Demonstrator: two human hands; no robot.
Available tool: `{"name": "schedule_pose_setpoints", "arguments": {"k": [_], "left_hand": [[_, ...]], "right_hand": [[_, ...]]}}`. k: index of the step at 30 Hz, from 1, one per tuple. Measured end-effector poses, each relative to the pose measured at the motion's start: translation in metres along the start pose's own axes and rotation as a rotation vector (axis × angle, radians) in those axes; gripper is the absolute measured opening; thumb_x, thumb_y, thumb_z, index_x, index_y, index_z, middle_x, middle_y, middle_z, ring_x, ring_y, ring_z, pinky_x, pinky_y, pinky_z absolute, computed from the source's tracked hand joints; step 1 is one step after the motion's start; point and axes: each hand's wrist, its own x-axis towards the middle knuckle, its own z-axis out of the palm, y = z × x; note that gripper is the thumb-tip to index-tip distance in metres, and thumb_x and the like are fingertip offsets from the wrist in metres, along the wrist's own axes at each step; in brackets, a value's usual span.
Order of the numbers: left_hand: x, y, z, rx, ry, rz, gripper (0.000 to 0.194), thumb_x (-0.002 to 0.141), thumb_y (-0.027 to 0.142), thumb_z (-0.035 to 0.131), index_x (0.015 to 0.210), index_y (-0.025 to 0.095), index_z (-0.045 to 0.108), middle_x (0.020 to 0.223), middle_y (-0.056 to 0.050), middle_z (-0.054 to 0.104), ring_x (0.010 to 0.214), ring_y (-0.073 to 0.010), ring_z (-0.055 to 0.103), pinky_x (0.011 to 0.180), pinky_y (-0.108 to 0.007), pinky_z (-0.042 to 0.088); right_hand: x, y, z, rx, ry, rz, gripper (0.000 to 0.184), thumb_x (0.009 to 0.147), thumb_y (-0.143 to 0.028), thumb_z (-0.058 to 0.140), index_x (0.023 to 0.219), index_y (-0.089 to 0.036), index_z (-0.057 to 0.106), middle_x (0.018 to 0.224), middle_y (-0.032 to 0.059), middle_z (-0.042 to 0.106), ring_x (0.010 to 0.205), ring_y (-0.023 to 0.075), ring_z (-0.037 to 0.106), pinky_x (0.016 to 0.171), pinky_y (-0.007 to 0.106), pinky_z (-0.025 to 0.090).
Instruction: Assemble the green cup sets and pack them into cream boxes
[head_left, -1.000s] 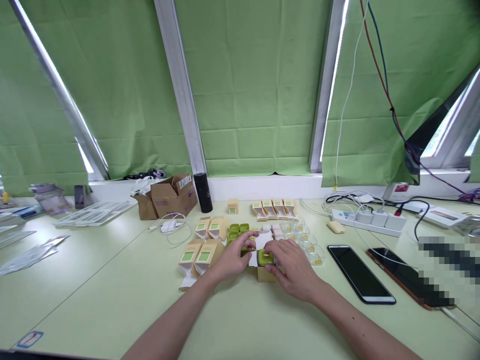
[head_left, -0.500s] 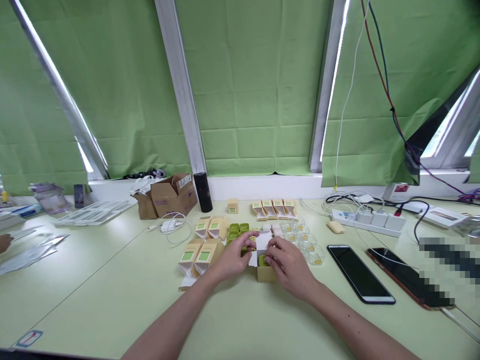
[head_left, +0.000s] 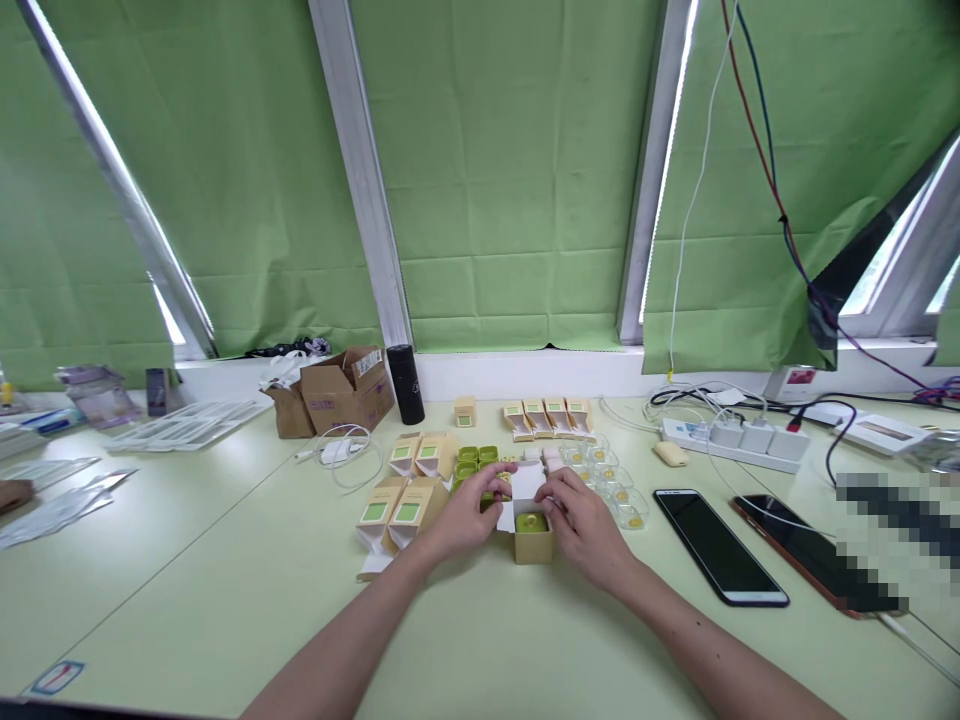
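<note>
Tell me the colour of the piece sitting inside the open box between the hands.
Olive green, seen best in the head view.

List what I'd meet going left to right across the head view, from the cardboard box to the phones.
Cardboard box, black cylinder, left hand, small open carton, right hand, silver-edged phone, orange-edged phone.

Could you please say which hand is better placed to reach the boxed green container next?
Probably the right hand: it appears nearer the green container, while the left hand is by the white left flap of the open box.
</note>
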Motion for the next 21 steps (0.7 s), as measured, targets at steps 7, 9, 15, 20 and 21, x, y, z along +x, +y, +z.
{"name": "schedule_pose_setpoints", "arguments": {"k": [7, 9, 15, 20, 21], "left_hand": [[0.0, 0.0, -0.001, -0.119, -0.016, -0.082, 0.053, 0.087, 0.016, 0.056, 0.14, 0.022, 0.056, 0.11, -0.007, 0.073, 0.095, -0.0201, 0.066, 0.081, -0.029, 0.047], [0.0, -0.002, -0.001, -0.145, -0.016, -0.095, 0.053, 0.087, 0.017, 0.057, 0.14, 0.022, 0.055, 0.111, -0.008, 0.073, 0.092, -0.0191, 0.065, 0.079, -0.029, 0.046], [0.002, -0.003, -0.001, -0.218, -0.006, -0.105, 0.053, 0.083, 0.018, 0.06, 0.136, 0.021, 0.056, 0.107, -0.008, 0.074, 0.084, -0.0175, 0.063, 0.075, -0.028, 0.044], [0.003, -0.004, -0.002, -0.24, 0.008, -0.117, 0.051, 0.083, 0.02, 0.06, 0.134, 0.02, 0.057, 0.104, -0.008, 0.076, 0.085, -0.0195, 0.065, 0.076, -0.03, 0.045], [0.003, -0.005, -0.002, -0.241, 0.009, -0.116, 0.05, 0.084, 0.02, 0.059, 0.134, 0.021, 0.058, 0.105, -0.008, 0.076, 0.089, -0.0206, 0.066, 0.079, -0.031, 0.046]], "right_hand": [[0.002, 0.013, 0.001, 0.133, 0.14, 0.121, 0.02, 0.1, -0.02, 0.043, 0.103, -0.023, 0.062, 0.101, 0.0068, 0.064, 0.087, 0.0235, 0.06, 0.076, 0.036, 0.049], [0.002, 0.015, 0.002, 0.166, 0.163, 0.152, 0.02, 0.097, -0.021, 0.045, 0.105, -0.023, 0.063, 0.099, 0.0061, 0.064, 0.084, 0.023, 0.06, 0.074, 0.036, 0.049], [0.001, 0.017, 0.006, 0.271, 0.175, 0.231, 0.023, 0.095, -0.023, 0.044, 0.11, -0.022, 0.062, 0.096, 0.005, 0.061, 0.079, 0.0216, 0.06, 0.067, 0.033, 0.048], [0.001, 0.016, 0.005, 0.301, 0.187, 0.235, 0.024, 0.093, -0.022, 0.046, 0.112, -0.023, 0.061, 0.098, 0.0049, 0.059, 0.076, 0.02, 0.06, 0.063, 0.031, 0.046], [0.001, 0.016, 0.005, 0.306, 0.192, 0.234, 0.024, 0.092, -0.022, 0.047, 0.112, -0.023, 0.061, 0.097, 0.0048, 0.059, 0.075, 0.0198, 0.059, 0.063, 0.031, 0.046]]}}
